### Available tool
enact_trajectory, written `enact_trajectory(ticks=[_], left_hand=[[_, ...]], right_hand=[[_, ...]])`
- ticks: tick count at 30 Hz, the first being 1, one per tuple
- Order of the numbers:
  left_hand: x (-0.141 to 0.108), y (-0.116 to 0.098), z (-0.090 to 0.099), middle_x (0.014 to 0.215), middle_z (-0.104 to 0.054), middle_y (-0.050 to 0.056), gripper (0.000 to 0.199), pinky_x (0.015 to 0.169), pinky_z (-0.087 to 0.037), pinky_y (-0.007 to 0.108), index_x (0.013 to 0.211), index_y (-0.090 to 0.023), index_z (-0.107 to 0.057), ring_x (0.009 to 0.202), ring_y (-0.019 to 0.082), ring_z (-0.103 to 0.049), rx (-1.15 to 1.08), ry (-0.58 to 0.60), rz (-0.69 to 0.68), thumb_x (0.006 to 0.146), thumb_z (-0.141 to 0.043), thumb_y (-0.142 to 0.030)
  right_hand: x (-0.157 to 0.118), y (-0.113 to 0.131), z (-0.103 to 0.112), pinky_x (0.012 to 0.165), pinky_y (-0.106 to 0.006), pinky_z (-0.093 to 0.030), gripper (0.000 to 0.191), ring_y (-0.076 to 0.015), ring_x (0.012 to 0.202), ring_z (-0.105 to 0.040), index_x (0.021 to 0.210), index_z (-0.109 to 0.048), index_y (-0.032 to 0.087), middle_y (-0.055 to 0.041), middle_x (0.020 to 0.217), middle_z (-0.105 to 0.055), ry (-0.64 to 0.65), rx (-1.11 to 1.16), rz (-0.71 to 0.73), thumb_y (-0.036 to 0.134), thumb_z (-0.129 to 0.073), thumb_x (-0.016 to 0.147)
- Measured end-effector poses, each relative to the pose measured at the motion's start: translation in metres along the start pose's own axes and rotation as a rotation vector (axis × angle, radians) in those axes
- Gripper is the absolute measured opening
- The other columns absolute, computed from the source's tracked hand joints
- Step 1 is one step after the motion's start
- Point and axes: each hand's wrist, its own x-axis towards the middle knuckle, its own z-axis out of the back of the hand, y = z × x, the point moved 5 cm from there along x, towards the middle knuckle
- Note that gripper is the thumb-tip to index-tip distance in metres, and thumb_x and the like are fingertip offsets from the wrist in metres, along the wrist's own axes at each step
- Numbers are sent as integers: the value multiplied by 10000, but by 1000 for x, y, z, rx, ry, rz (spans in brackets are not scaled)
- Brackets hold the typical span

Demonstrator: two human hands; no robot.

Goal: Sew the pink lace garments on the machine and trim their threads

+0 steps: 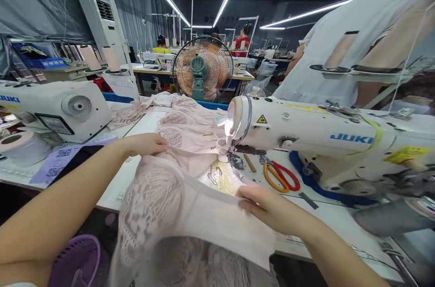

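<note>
A pale pink lace bra (207, 205) is stretched between my two hands, its lower part hanging over the table's front edge. My left hand (147, 144) pinches the fabric at its upper left. With thumb and fingers closed, my right hand (260, 203) grips the band's edge on the right. A strip of the fabric runs up to the needle area of the white sewing machine (288, 126), where a lamp glows. Behind my left hand, more pink lace bras (183, 119) lie in a row on the table.
Orange- and red-handled scissors (280, 176) lie right of the needle. A second sewing machine (68, 106) and a white roll (25, 146) stand at left. A purple basket (79, 260) sits below. Beyond are a large fan (203, 69) and a person in white (340, 47).
</note>
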Motion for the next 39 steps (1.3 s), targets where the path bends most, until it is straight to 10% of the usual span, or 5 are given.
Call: enact_trajectory(ticks=[5, 13, 23, 30, 39], left_hand=[[32, -5, 0, 931, -639, 44, 238, 775, -518, 373, 925, -123, -623, 853, 187, -619, 233, -215, 159, 897, -579, -355], [76, -107, -50, 1070, -618, 72, 173, 802, -504, 368, 1048, -153, -597, 928, 197, -615, 264, -279, -114, 927, -488, -210], [150, -115, -62, 1041, -644, 72, 306, 862, -506, 420, 1055, -149, -611, 970, 204, -613, 208, -386, -55, 935, -504, -409], [103, -125, -49, 1065, -654, 136, 304, 807, -493, 345, 1063, -146, -627, 967, 252, -628, 130, -320, -198, 935, -387, -280], [60, -124, -114, 1267, -624, 92, 365, 1008, -432, 387, 1208, -177, -614, 1156, 234, -558, 103, -405, -884, 964, -372, -300]], right_hand=[[53, -15, -17, 642, -269, -361, 171, -205, 824, -575, 834, -616, 152, -90, 882, -646, -300, -391, -203, 42, -485, 841], [53, -15, -40, 611, -292, -372, 126, -211, 741, -561, 819, -624, 149, -93, 799, -626, -379, -465, -269, 256, -585, 873], [57, -3, -64, 952, -416, -464, 359, -285, 1134, -577, 1172, -590, 111, -166, 1239, -619, -493, -302, 212, 266, -605, 849], [59, -5, -57, 997, -457, -420, 394, -296, 1187, -526, 1141, -595, 94, -181, 1280, -574, -351, -122, 182, 345, -637, 840], [46, -5, -44, 1010, -392, -427, 262, -254, 1107, -535, 1030, -621, 100, -137, 1100, -641, -211, -191, 186, 310, -522, 910]])
